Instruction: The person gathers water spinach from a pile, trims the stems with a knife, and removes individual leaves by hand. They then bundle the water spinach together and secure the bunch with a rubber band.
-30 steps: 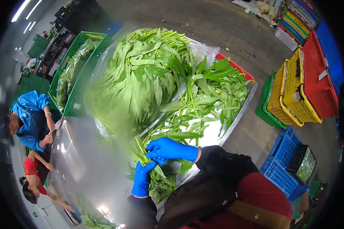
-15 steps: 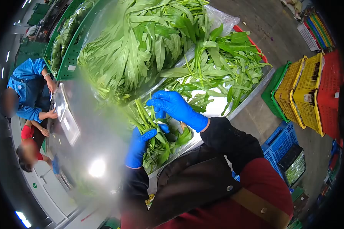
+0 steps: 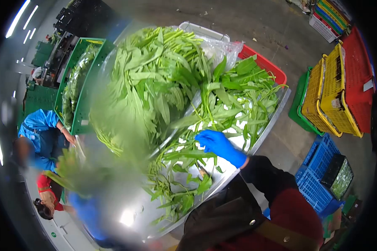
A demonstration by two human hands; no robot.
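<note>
My left hand (image 3: 87,209), in a blue glove, is at the lower left behind a blurred patch of the view. It appears closed around a bunch of water spinach (image 3: 69,169) that sticks up above it, smeared. My right hand (image 3: 220,146), also blue-gloved, hovers over loose water spinach (image 3: 188,155) on the metal table (image 3: 227,178). Its fingers are bent and slightly apart, and nothing shows in them. Beyond it lies a large heap of water spinach (image 3: 155,79) on clear plastic (image 3: 222,49). More loose stems and leaves (image 3: 176,194) are scattered at the near edge.
A red basket (image 3: 266,62) is at the table's far right corner. Green crates (image 3: 84,104) with bundled greens stand at the left, near a person in blue (image 3: 40,131) and another in red (image 3: 46,194). Stacked yellow crates (image 3: 333,88) and blue crates (image 3: 318,180) are on the right.
My left hand has moved left with the bunch, away from my right hand. My right hand has separated from it and is now lower and further right. The camera view has turned.
</note>
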